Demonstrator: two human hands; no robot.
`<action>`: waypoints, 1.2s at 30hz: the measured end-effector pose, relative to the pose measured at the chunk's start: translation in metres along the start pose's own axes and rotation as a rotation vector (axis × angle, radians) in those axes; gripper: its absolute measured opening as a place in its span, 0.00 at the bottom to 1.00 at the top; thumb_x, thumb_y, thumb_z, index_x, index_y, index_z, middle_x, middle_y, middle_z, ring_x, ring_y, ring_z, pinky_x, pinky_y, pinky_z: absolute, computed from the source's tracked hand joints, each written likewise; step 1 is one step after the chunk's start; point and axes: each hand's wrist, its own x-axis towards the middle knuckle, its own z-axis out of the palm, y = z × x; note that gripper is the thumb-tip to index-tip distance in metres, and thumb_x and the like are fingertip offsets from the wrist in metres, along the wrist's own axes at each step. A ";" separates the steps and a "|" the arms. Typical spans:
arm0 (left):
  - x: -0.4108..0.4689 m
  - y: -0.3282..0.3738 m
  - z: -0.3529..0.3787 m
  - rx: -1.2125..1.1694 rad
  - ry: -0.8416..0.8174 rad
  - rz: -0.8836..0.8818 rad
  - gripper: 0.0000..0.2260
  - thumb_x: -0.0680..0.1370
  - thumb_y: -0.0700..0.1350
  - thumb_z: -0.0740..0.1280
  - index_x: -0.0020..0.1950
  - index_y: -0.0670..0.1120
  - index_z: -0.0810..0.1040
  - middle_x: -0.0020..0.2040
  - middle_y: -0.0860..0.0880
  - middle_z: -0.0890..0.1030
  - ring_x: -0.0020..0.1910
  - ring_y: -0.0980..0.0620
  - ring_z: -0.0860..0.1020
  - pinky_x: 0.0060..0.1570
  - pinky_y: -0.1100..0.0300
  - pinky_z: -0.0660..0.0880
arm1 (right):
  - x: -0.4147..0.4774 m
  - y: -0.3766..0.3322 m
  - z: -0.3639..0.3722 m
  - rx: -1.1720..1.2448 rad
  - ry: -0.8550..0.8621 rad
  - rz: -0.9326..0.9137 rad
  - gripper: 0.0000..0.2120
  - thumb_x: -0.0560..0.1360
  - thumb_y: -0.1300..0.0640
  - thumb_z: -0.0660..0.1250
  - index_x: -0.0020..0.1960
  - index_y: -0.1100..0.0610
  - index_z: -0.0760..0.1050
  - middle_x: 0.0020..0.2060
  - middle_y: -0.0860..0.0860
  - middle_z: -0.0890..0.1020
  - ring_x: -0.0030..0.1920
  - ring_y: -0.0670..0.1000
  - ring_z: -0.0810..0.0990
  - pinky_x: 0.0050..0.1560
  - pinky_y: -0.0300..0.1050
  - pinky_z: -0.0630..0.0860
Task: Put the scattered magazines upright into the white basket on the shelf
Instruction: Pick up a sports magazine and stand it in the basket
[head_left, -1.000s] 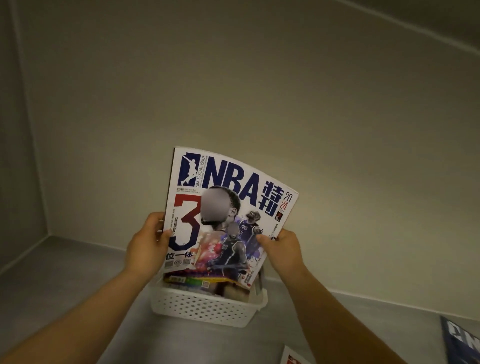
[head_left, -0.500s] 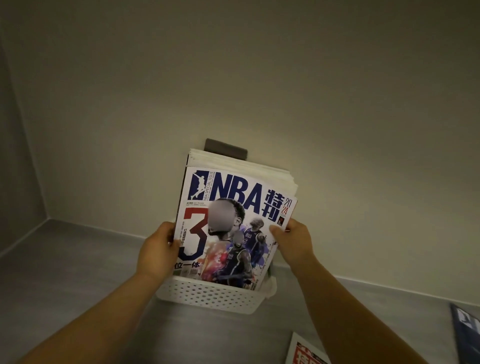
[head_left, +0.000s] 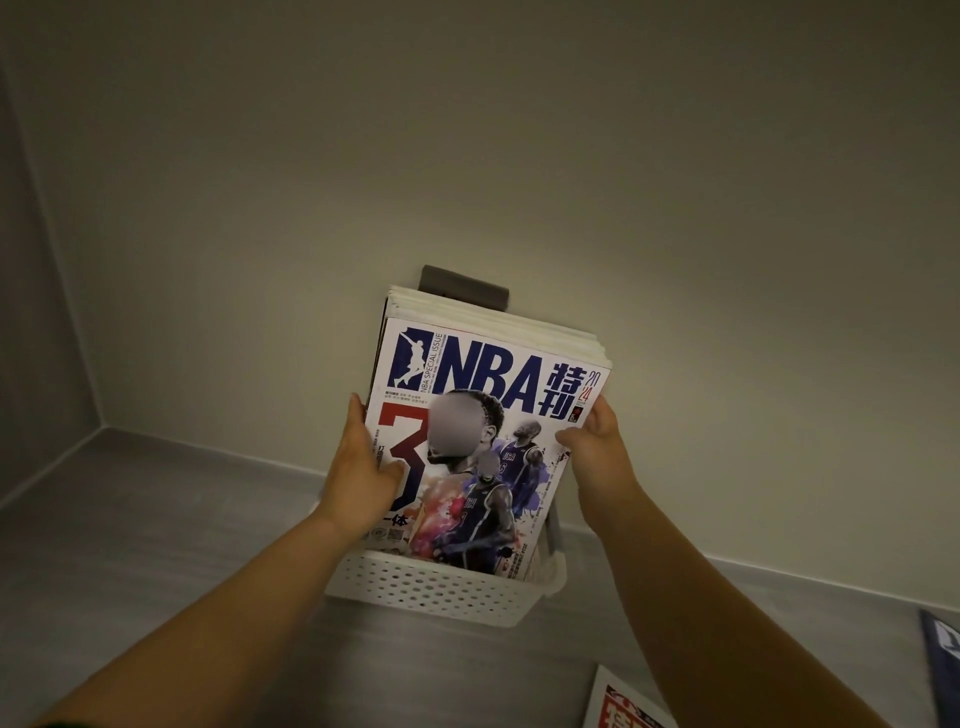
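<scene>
Beige wall (head_left: 675, 208) — dark bracket (head_left: 465, 287) (partly hidden)

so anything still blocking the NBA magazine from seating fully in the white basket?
Nothing visible. The NBA magazine already stands with its bottom edge inside the white basket, in front of the other magazines. Left hand and right hand grip its side edges.

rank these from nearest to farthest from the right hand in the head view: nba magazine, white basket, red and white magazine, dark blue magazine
1. NBA magazine: touched by the right hand.
2. White basket: below, leftward.
3-4. Red and white magazine, bottom edge, and dark blue magazine, far right: too close to call.
</scene>
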 end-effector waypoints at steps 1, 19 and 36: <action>0.003 0.001 0.001 -0.021 0.005 -0.007 0.30 0.70 0.27 0.63 0.67 0.46 0.58 0.55 0.50 0.73 0.59 0.50 0.72 0.62 0.53 0.68 | 0.001 0.001 0.000 0.001 -0.002 -0.008 0.25 0.72 0.74 0.56 0.66 0.56 0.64 0.52 0.52 0.77 0.47 0.49 0.78 0.37 0.38 0.74; -0.059 0.045 0.011 0.229 0.170 0.046 0.26 0.74 0.37 0.64 0.70 0.45 0.60 0.69 0.42 0.67 0.67 0.41 0.67 0.64 0.44 0.67 | -0.042 -0.002 -0.066 -0.208 -0.070 0.016 0.25 0.74 0.70 0.54 0.70 0.58 0.59 0.70 0.56 0.65 0.70 0.54 0.63 0.63 0.43 0.63; -0.238 0.053 0.318 0.369 -0.401 -0.008 0.16 0.74 0.34 0.63 0.33 0.54 0.73 0.34 0.53 0.78 0.37 0.52 0.76 0.36 0.73 0.70 | -0.198 0.200 -0.471 -1.066 0.455 0.476 0.26 0.76 0.52 0.58 0.72 0.49 0.55 0.74 0.49 0.56 0.74 0.53 0.52 0.74 0.47 0.51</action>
